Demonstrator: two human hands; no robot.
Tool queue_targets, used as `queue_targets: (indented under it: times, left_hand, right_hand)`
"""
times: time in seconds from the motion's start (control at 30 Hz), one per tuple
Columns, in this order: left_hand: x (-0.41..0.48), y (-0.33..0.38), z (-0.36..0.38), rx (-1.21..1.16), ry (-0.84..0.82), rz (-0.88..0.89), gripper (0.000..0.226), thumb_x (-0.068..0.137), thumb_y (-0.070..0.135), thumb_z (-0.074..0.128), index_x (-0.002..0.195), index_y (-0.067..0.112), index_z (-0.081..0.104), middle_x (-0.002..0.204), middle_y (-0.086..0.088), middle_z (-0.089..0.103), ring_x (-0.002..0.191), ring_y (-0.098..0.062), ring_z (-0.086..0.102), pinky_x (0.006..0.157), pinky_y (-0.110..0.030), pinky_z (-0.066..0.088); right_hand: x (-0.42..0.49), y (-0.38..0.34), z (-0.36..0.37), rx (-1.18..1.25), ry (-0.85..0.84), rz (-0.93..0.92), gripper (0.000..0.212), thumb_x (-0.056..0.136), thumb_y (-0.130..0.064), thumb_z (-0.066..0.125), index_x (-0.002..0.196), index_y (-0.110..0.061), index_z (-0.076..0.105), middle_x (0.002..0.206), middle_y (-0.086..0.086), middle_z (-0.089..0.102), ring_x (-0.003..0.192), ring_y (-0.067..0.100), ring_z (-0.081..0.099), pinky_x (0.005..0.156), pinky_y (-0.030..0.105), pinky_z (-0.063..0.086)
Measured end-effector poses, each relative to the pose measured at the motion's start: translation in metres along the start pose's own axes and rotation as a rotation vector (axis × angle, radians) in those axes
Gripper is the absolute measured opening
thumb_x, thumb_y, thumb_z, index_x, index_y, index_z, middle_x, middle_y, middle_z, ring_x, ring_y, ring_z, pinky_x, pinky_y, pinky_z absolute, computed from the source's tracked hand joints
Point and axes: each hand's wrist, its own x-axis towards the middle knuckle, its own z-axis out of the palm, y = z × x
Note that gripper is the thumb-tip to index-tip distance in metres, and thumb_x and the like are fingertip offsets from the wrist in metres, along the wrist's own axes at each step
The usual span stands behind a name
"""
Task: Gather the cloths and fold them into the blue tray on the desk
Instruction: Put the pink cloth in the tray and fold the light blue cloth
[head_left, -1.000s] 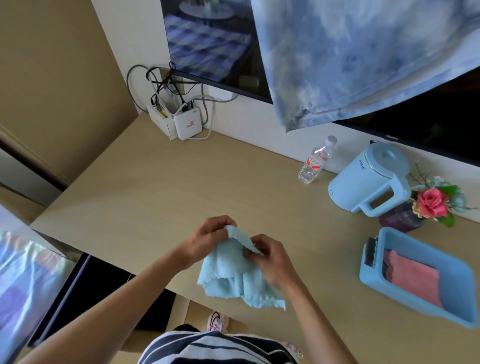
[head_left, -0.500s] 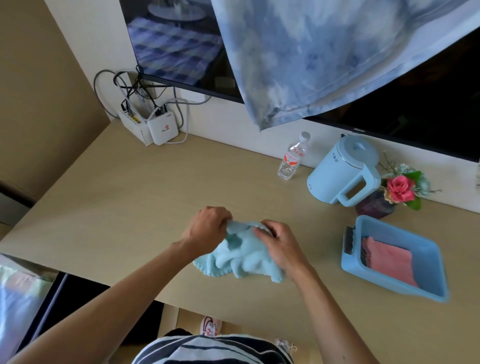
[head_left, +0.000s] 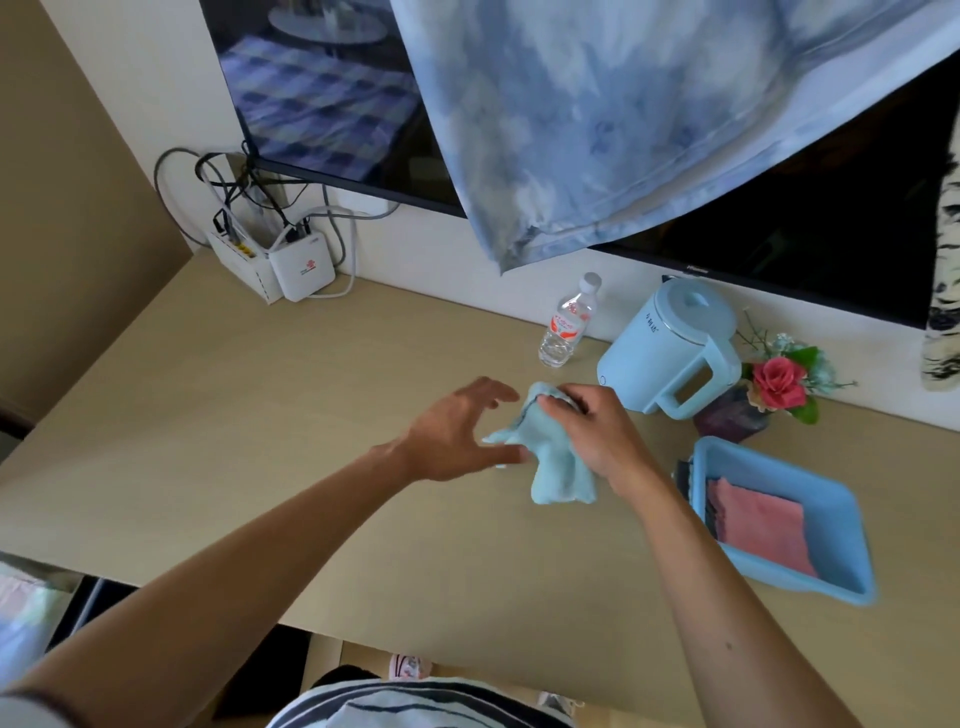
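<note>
A person's right hand (head_left: 587, 431) pinches a light-blue cloth (head_left: 550, 462) by its top edge above a desk (head_left: 260, 415), fingers closed on the bunched fabric so that the rest hangs down in loose folds, its lower end at or just above the wood; contact there cannot be told. The left hand (head_left: 457, 434) hovers just beside the cloth with fingers spread and nothing in them, apparently placed to catch a free corner, since a cloth held from one point alone will not fold flat. To the right, near the desk's front edge, sits the blue tray (head_left: 831, 499), and a pink cloth (head_left: 758, 530) already lies folded flat inside it, leaving bare floor on the far side for the next piece. The tray lies within easy reach of the right arm, which suits a short carry once the blue cloth is squared up. Behind the hands stand a water bottle (head_left: 569, 322), a pale-blue kettle (head_left: 675, 348) and a pot of flowers (head_left: 779, 384), all set back against the wall and well clear of the folding space. A patterned blue sheet (head_left: 623, 114) hangs over the screen (head_left: 810, 218) above. By this view the job is partly done: one cloth stowed, one in hand and not yet folded.
</note>
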Motion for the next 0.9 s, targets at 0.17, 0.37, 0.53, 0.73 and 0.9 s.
queue_targets:
  times: [0.17,0.37,0.53,0.73,0.9]
  left_hand:
    - [0.011,0.012,0.014,-0.053,0.191,0.017,0.018,0.088,0.026,0.063,0.087,0.009,0.066,0.078,0.004,0.062,0.072,-0.024,0.062,0.066,-0.033,0.048]
    - [0.019,-0.002,-0.017,0.025,0.286,-0.056,0.004,0.090,0.013,0.061,0.092,0.013,0.065,0.080,-0.005,0.072,0.073,-0.027,0.066,0.066,-0.036,0.052]
    - [0.026,-0.013,-0.042,0.149,0.308,0.021,0.012,0.093,0.016,0.051,0.097,0.016,0.063,0.089,-0.002,0.069,0.079,-0.028,0.063,0.070,-0.042,0.053]
    - [0.033,-0.025,-0.079,0.310,0.383,0.122,0.016,0.095,0.007,0.053,0.102,0.004,0.067,0.095,-0.010,0.067,0.086,-0.030,0.063,0.075,-0.041,0.054]
    - [0.010,-0.032,-0.095,0.389,0.434,0.204,0.017,0.094,-0.003,0.054,0.103,0.001,0.068,0.096,-0.011,0.064,0.087,-0.028,0.059,0.073,-0.038,0.051]
  right_hand:
    - [-0.001,-0.003,-0.006,-0.033,-0.079,-0.010,0.040,0.093,-0.026,0.064,0.054,-0.027,0.056,0.049,-0.015,0.040,0.051,0.002,0.036,0.051,0.018,0.030]
    - [0.005,0.003,-0.029,-0.103,-0.070,-0.064,0.050,0.089,-0.026,0.069,0.056,-0.019,0.032,0.057,-0.012,0.023,0.057,0.009,0.023,0.051,0.023,0.019]
    - [0.018,0.009,-0.044,-0.272,-0.003,-0.069,0.039,0.087,-0.028,0.070,0.054,-0.020,0.050,0.051,-0.009,0.032,0.049,0.007,0.029,0.050,0.021,0.025]
    - [0.024,0.010,-0.060,-0.260,0.208,-0.170,0.032,0.090,-0.025,0.067,0.063,-0.016,0.054,0.054,-0.001,0.040,0.052,0.009,0.032,0.051,0.026,0.028]
    - [0.009,0.016,-0.065,-0.162,0.280,-0.226,0.013,0.089,-0.022,0.072,0.081,-0.011,0.069,0.067,0.005,0.064,0.059,0.011,0.051,0.056,0.027,0.040]
